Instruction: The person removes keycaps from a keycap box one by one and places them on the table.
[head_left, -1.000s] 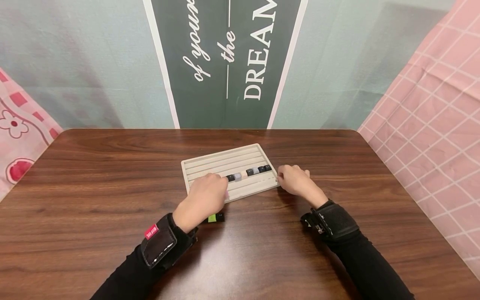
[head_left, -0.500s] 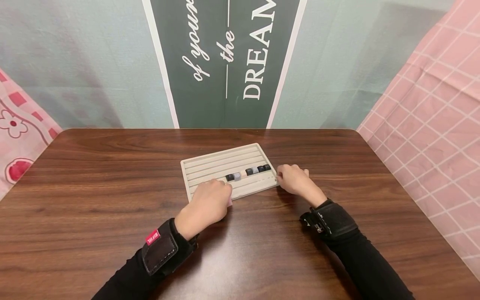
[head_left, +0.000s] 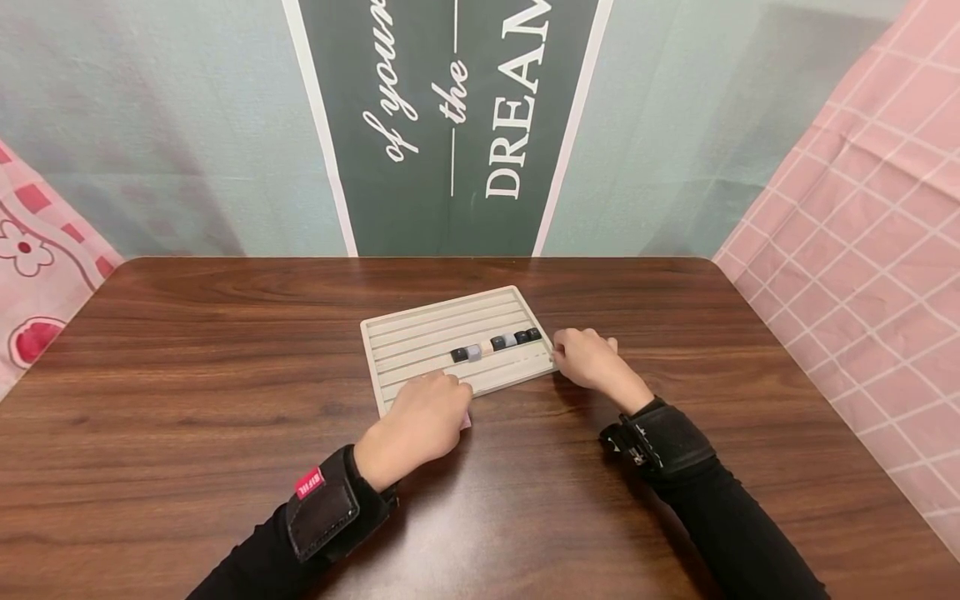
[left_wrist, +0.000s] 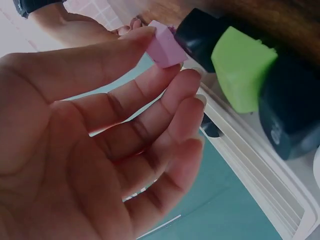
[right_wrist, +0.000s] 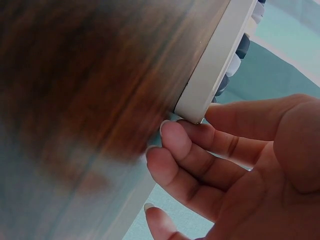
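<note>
My left hand (head_left: 423, 419) pinches a pink keycap (left_wrist: 166, 45) between thumb and index finger, just in front of the tray's near edge. Beside the pink one in the left wrist view are a black keycap (left_wrist: 199, 39), a bright green keycap (left_wrist: 242, 70) and another dark keycap (left_wrist: 290, 107); the hand hides these in the head view. The cream ridged tray (head_left: 420, 327) lies at a slant on the table, with a row of black, grey and cream keycaps (head_left: 497, 343) along one groove. My right hand (head_left: 588, 360) grips the tray's near right corner between thumb and fingers.
The brown wooden table (head_left: 225, 358) extends around the tray on all sides. Behind it hangs a green and pale blue cloth with lettering (head_left: 453, 92). Pink checked cloth (head_left: 885, 208) hangs on the right, and patterned pink cloth (head_left: 45, 258) on the left.
My left hand has moved back toward me and slightly right, off the tray's near left part, with the pink keycap. The right hand stays at the tray's corner.
</note>
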